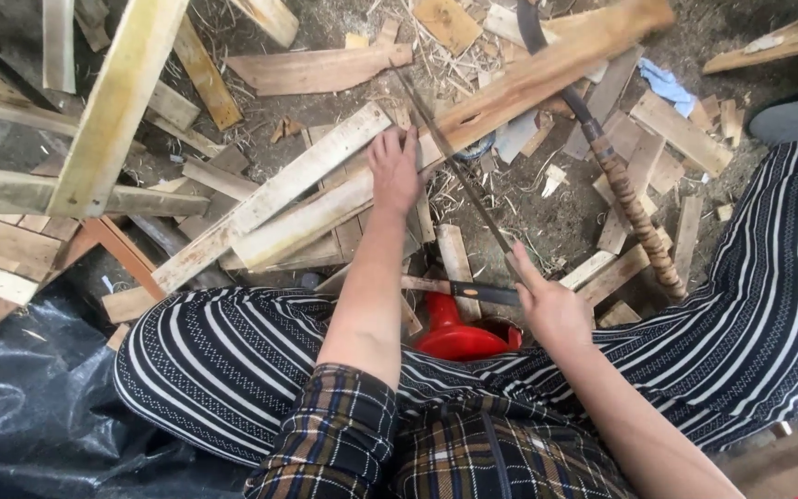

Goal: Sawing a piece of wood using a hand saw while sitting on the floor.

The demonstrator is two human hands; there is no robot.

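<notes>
The right hand (551, 310) is closed around the handle end of a handsaw (459, 180), index finger stretched forward along it, so the thin blade runs up and away from the person at a slant. The blade's far end meets the edge of a long pale plank (510, 88) that lies diagonally across the ground, its upper end reaching toward the top right. The left hand (394, 171) lies flat and spread on that plank just beside the blade, palm down, fingers pointing away, pressing on the wood rather than gripping it. Next to it on the left lies a second long lath (270, 199), almost parallel with the plank.

The person sits low with knees wide apart, in striped trousers (223, 356) and a checked shirt (344, 444). Between the knees stands a red stool (459, 337), and across it lies a tool with a dark handle (473, 292). To the right a sickle-like tool with a wrapped handle (634, 212) lies on the ground. All around are wood offcuts (676, 134) and shavings on bare earth, a blue rag (667, 85) at the top right, a rough wooden frame (113, 106) on the left, and black plastic sheeting (39, 407) at the lower left.
</notes>
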